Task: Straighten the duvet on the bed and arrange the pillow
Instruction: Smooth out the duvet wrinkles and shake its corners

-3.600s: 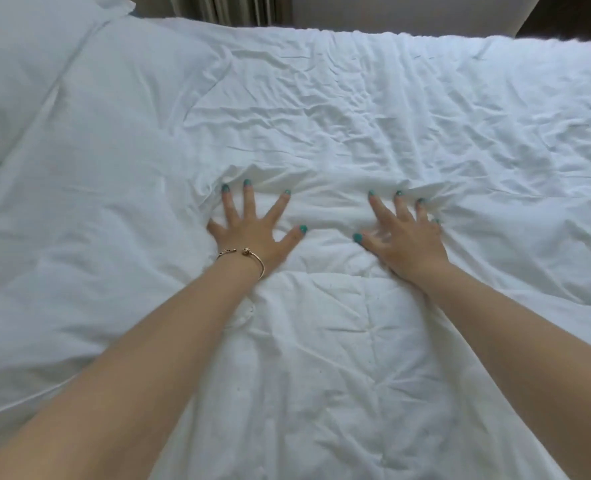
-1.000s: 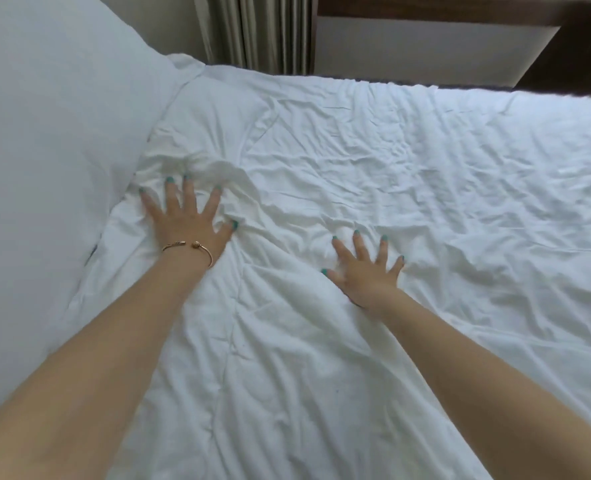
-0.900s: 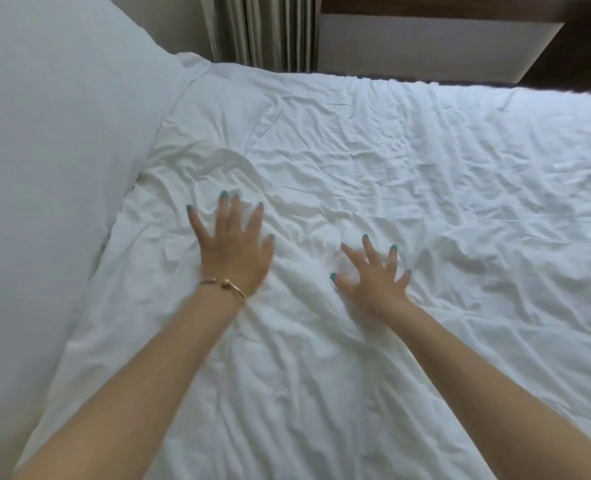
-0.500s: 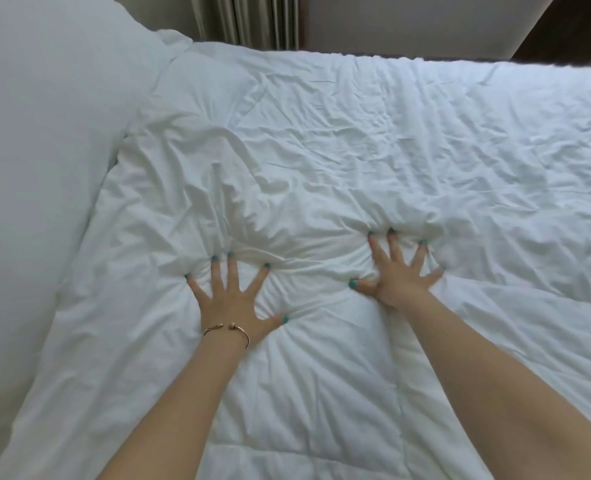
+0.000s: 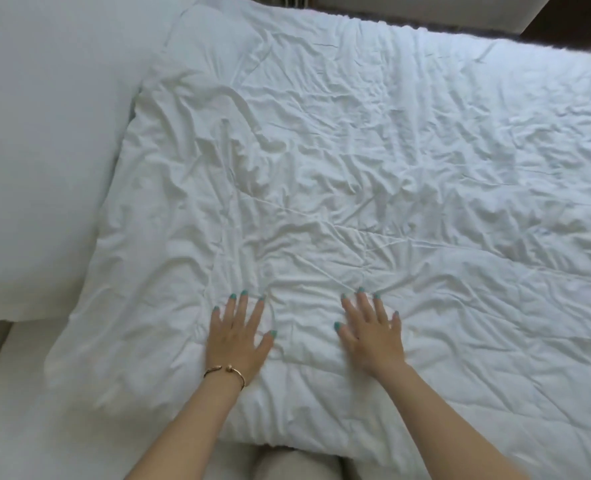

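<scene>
A white, wrinkled duvet (image 5: 373, 168) covers most of the bed. A large white pillow (image 5: 45, 150) lies along the duvet's left edge. My left hand (image 5: 237, 336), with a gold bangle at the wrist, presses flat on the duvet near its front edge, fingers spread. My right hand (image 5: 372, 332) presses flat beside it, a short gap to the right, fingers straight. Neither hand grips the fabric.
The bare white sheet (image 5: 13, 410) shows at the lower left, below the pillow. A strip of beige edge (image 5: 294, 462) appears under the duvet's front. A curtain (image 5: 294, 0) and dark wooden furniture (image 5: 564, 19) stand beyond the far side of the bed.
Both hands have slid back toward me across the duvet, from its middle to near its front edge, staying flat. The view has pulled back, showing the front edge and bare sheet.
</scene>
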Available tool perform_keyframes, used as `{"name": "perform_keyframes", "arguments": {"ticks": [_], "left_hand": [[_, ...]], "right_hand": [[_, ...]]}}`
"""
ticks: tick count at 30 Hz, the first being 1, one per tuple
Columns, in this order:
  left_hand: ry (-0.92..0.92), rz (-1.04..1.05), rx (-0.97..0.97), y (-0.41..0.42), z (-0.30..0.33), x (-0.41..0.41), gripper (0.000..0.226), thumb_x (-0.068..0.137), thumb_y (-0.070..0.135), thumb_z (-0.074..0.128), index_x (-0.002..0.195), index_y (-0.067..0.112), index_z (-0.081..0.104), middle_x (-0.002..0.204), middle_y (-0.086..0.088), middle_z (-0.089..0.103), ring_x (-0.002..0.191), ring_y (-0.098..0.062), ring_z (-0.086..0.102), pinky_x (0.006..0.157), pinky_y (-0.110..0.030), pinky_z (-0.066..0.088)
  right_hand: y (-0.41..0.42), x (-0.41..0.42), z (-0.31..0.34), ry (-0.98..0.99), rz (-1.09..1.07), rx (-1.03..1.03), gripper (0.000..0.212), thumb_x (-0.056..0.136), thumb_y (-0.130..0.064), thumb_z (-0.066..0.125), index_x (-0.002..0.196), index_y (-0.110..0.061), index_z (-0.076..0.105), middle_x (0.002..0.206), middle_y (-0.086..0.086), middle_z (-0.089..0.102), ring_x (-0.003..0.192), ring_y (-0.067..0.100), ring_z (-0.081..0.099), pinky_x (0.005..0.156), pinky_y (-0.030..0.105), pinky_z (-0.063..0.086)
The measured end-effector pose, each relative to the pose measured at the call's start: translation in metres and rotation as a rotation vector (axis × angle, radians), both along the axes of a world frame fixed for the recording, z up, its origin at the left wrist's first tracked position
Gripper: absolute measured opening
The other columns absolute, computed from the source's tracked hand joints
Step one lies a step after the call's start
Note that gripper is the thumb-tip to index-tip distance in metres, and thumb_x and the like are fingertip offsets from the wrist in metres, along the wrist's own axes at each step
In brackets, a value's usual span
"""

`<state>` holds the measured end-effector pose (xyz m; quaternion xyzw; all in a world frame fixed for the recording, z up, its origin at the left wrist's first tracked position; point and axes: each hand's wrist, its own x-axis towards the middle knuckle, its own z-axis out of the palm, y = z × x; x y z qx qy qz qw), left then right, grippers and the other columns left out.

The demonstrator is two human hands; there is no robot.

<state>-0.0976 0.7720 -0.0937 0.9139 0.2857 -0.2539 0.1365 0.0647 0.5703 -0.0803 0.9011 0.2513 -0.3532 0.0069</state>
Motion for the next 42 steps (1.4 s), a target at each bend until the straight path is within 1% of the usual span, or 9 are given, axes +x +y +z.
{"name": "perform_keyframes", "arguments": {"ticks": [4, 7, 11, 18, 21, 25, 30, 37, 42], "left_hand": [[0.055, 0.070, -0.199, -0.020, 0.031, -0.016, 0.065, 0.093, 0.063, 0.012, 0.152, 0.040, 0.001, 0.162, 0.005, -0.006, 0.149, -0.015, -0.005, 0.119, -0.036, -0.003], [-0.122, 0.228, -0.220, -0.005, 0.057, -0.020, 0.056, 0.099, 0.047, 0.037, 0.151, 0.038, 0.019, 0.161, 0.003, 0.012, 0.148, -0.018, 0.011, 0.119, -0.035, 0.013], [-0.457, 0.356, 0.083, 0.051, 0.078, -0.027, 0.058, 0.088, 0.028, 0.064, 0.143, 0.024, 0.045, 0.151, -0.013, 0.038, 0.138, -0.036, 0.034, 0.107, -0.048, 0.033], [-0.363, 0.836, 0.073, 0.150, 0.092, -0.028, 0.089, 0.079, 0.051, 0.070, 0.150, 0.037, 0.018, 0.155, -0.009, 0.014, 0.135, -0.035, 0.019, 0.108, -0.048, 0.027], [-0.207, 0.827, -0.001, 0.176, 0.087, -0.031, 0.105, 0.068, 0.064, 0.072, 0.149, 0.041, 0.009, 0.154, -0.006, 0.015, 0.141, -0.030, 0.018, 0.111, -0.050, 0.020], [-0.287, 0.701, -0.124, 0.199, 0.080, -0.027, 0.118, 0.058, 0.058, 0.081, 0.148, 0.036, 0.009, 0.146, -0.005, 0.034, 0.135, -0.028, 0.035, 0.109, -0.047, 0.032], [-0.280, 0.631, -0.187, 0.215, 0.074, -0.014, 0.136, 0.048, 0.056, 0.087, 0.149, 0.038, -0.002, 0.144, -0.009, 0.028, 0.139, -0.027, 0.022, 0.116, -0.042, 0.023], [-0.506, 0.834, -0.401, 0.219, 0.069, -0.003, 0.135, 0.034, 0.075, 0.071, 0.149, 0.033, 0.012, 0.142, -0.003, 0.033, 0.126, -0.023, 0.038, 0.113, -0.038, 0.030], [-0.552, 0.816, -0.636, 0.203, 0.078, 0.012, 0.136, 0.038, 0.062, 0.080, 0.150, 0.035, 0.009, 0.143, 0.006, 0.042, 0.125, -0.016, 0.048, 0.110, -0.036, 0.036]], "right_hand": [[0.004, -0.042, 0.012, 0.098, 0.023, -0.068, 0.063, 0.099, -0.049, 0.029, 0.152, -0.041, -0.005, 0.162, -0.008, -0.013, 0.148, 0.022, -0.014, 0.118, 0.053, 0.000], [0.016, -0.049, 0.024, 0.157, 0.027, -0.102, 0.066, 0.098, -0.048, 0.034, 0.152, -0.041, -0.004, 0.162, -0.008, -0.010, 0.149, 0.024, -0.012, 0.118, 0.054, 0.003], [0.051, -0.044, 0.041, 0.206, 0.046, -0.024, 0.073, 0.097, -0.050, 0.041, 0.152, -0.041, -0.005, 0.162, -0.006, -0.007, 0.150, 0.021, -0.003, 0.118, 0.051, 0.007], [0.128, -0.039, 0.072, 0.292, 0.097, 0.138, 0.073, 0.098, -0.035, 0.049, 0.153, -0.040, 0.002, 0.163, -0.001, 0.001, 0.147, 0.025, 0.015, 0.107, 0.038, 0.032], [0.160, -0.036, 0.089, 0.321, 0.069, 0.196, 0.072, 0.098, -0.032, 0.047, 0.153, -0.040, 0.000, 0.162, 0.001, 0.002, 0.144, 0.024, 0.025, 0.101, 0.036, 0.037], [0.192, -0.035, 0.101, 0.334, 0.075, 0.308, 0.071, 0.099, -0.031, 0.047, 0.153, -0.042, 0.002, 0.162, 0.000, 0.007, 0.135, 0.021, 0.039, 0.093, 0.031, 0.042], [0.214, -0.032, 0.104, 0.319, 0.121, 0.341, 0.074, 0.098, -0.033, 0.047, 0.151, -0.046, -0.003, 0.162, 0.000, 0.009, 0.127, 0.019, 0.047, 0.089, 0.029, 0.046], [0.215, -0.008, 0.108, 0.233, 0.116, 0.304, 0.079, 0.098, -0.032, 0.047, 0.146, -0.052, -0.012, 0.162, 0.002, 0.005, 0.139, 0.025, 0.033, 0.091, 0.036, 0.046], [0.211, 0.013, 0.114, 0.191, 0.079, 0.328, 0.079, 0.097, -0.036, 0.049, 0.147, -0.051, -0.011, 0.161, 0.002, 0.009, 0.139, 0.024, 0.033, 0.099, 0.041, 0.043]]}}
